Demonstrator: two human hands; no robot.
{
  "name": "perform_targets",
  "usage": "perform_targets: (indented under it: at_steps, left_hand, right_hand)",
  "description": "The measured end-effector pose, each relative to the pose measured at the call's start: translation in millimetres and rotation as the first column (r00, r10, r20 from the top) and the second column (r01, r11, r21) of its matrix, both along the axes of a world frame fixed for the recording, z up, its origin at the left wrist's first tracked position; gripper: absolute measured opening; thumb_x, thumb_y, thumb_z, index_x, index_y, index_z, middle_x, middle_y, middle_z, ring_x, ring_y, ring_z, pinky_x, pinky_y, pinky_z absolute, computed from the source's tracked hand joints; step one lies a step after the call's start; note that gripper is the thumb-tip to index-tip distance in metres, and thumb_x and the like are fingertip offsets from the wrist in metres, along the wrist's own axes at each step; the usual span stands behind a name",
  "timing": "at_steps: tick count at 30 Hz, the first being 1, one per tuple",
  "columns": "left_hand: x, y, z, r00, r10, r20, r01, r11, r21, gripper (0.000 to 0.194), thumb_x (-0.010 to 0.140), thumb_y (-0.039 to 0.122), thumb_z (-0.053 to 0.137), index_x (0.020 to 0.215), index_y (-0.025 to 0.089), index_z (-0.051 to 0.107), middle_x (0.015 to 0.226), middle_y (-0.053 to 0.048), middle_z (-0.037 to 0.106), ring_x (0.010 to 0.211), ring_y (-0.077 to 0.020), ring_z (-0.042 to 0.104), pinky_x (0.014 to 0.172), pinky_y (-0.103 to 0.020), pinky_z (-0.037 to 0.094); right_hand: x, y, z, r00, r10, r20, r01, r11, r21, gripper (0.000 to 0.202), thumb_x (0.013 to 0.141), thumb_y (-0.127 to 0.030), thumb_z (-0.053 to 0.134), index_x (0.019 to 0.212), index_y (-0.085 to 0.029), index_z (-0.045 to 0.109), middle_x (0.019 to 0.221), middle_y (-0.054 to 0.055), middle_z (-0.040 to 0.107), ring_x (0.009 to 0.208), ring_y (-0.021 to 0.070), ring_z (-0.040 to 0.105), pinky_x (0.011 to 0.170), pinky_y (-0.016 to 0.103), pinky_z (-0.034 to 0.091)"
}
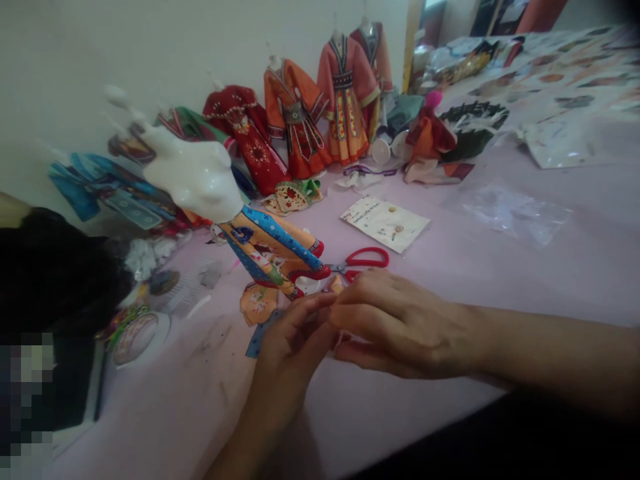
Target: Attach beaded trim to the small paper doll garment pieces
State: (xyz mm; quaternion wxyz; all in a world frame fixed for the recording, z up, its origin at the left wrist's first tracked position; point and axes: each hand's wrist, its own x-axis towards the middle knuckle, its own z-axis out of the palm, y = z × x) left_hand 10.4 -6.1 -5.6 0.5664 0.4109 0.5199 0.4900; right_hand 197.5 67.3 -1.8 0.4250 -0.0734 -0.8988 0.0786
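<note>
My left hand (295,347) and my right hand (400,320) meet at the fingertips, low over the table. Both are closed in a pinch on a small orange fabric piece (337,285); its edge shows above the fingers, and the rest is hidden. Just beyond lie red-handled scissors (367,257), partly covered by my right hand. A white mannequin torso (195,177) leans past my left hand, wearing an orange and blue patterned skirt (273,247) with red trim. Beside my left hand are a peach fabric cutout (259,305) and a blue fabric piece (263,333).
Several dressed doll forms stand along the wall, among them one in a pink robe (345,100). A card with small ornaments (385,222) and a clear plastic bag (520,210) lie to the right. At left are a tape roll (140,339) and a dark-screened device (75,380).
</note>
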Motion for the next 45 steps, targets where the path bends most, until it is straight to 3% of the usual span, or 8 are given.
perform_targets:
  at_steps: [12, 19, 23, 26, 31, 36, 39, 45]
  left_hand:
    - [4, 0, 6.2, 0.998, 0.014, 0.069, -0.012, 0.999, -0.038, 0.029, 0.077, 0.020, 0.086, 0.104, 0.031, 0.081, 0.085, 0.000, 0.076, 0.077, -0.0136, 0.069, 0.066, -0.020, 0.054]
    - [-3, 4, 1.2, 0.998, 0.049, 0.031, -0.050, 0.998, 0.045, 0.029, 0.078, 0.022, 0.087, 0.106, 0.030, 0.081, 0.083, 0.001, 0.072, 0.080, -0.0117, 0.067, 0.072, -0.018, 0.054]
    - [-4, 3, 2.5, 0.994, 0.100, 0.039, -0.102, 0.993, 0.056, 0.031, 0.080, 0.022, 0.085, 0.109, 0.031, 0.080, 0.083, 0.001, 0.075, 0.080, -0.0104, 0.068, 0.074, -0.017, 0.054]
    - [-3, 0, 3.9, 0.985, 0.167, 0.029, -0.169, 0.982, 0.087, 0.029, 0.080, 0.023, 0.085, 0.107, 0.030, 0.080, 0.088, 0.001, 0.076, 0.080, -0.0114, 0.071, 0.074, -0.019, 0.056]
    - [0, -4, 7.4, 0.971, 0.239, 0.022, -0.240, 0.963, 0.127, 0.029, 0.081, 0.020, 0.083, 0.108, 0.029, 0.080, 0.085, 0.001, 0.077, 0.079, -0.0105, 0.072, 0.076, -0.018, 0.057]
    - [0, -7, 5.1, 0.978, 0.206, -0.017, -0.198, 0.957, 0.214, 0.030, 0.083, 0.021, 0.083, 0.111, 0.030, 0.079, 0.093, 0.001, 0.077, 0.083, -0.0109, 0.072, 0.076, -0.018, 0.058]
    - [0, -8, 2.7, 0.977, 0.207, -0.053, -0.189, 0.952, 0.239, 0.030, 0.085, 0.022, 0.081, 0.113, 0.033, 0.078, 0.097, 0.002, 0.075, 0.087, -0.0116, 0.072, 0.081, -0.020, 0.059]
    - [1, -9, 3.5, 0.976, 0.201, -0.080, -0.176, 0.954, 0.242, 0.027, 0.089, 0.021, 0.078, 0.114, 0.031, 0.077, 0.103, 0.001, 0.074, 0.090, -0.0109, 0.071, 0.084, -0.019, 0.057]
  right_hand:
    - [3, 1, -0.7, 0.997, 0.012, 0.073, -0.013, 1.000, 0.011, 0.012, 0.105, -0.026, 0.053, 0.104, -0.014, 0.057, 0.097, 0.010, 0.068, 0.090, 0.0206, 0.061, 0.082, 0.037, 0.054]
    - [2, -2, 0.5, 0.995, -0.016, 0.095, 0.016, 1.000, 0.000, 0.013, 0.104, -0.026, 0.056, 0.103, -0.014, 0.059, 0.100, 0.011, 0.067, 0.090, 0.0205, 0.060, 0.081, 0.035, 0.052]
    - [3, -1, -0.2, 0.993, 0.001, 0.116, 0.005, 0.998, -0.055, 0.012, 0.105, -0.021, 0.049, 0.107, -0.014, 0.058, 0.100, 0.011, 0.065, 0.091, 0.0203, 0.059, 0.079, 0.034, 0.052]
    - [4, 0, -1.8, 0.991, 0.065, 0.119, -0.041, 0.980, -0.195, 0.014, 0.101, -0.017, 0.053, 0.115, -0.015, 0.055, 0.104, 0.011, 0.064, 0.094, 0.0198, 0.059, 0.079, 0.033, 0.053]
    - [4, -3, -2.7, 0.994, 0.112, 0.016, -0.086, 0.845, -0.528, 0.015, 0.092, -0.009, 0.058, 0.104, -0.016, 0.054, 0.094, 0.004, 0.060, 0.084, 0.0137, 0.058, 0.074, 0.027, 0.051]
    - [-2, -8, -0.8, 0.977, 0.206, -0.051, -0.162, 0.574, -0.802, 0.020, 0.089, -0.028, 0.074, 0.096, -0.016, 0.059, 0.088, 0.001, 0.063, 0.078, 0.0119, 0.060, 0.072, 0.026, 0.053]
    - [-6, -10, -2.5, 0.972, 0.224, -0.073, -0.169, 0.444, -0.880, 0.026, 0.087, -0.034, 0.078, 0.092, -0.015, 0.061, 0.084, -0.001, 0.062, 0.076, 0.0114, 0.058, 0.071, 0.026, 0.051]
    - [-9, -9, -2.2, 0.963, 0.239, -0.123, -0.197, 0.315, -0.928, 0.018, 0.095, -0.027, 0.065, 0.085, -0.015, 0.057, 0.073, -0.004, 0.052, 0.065, 0.0085, 0.045, 0.059, 0.022, 0.039]
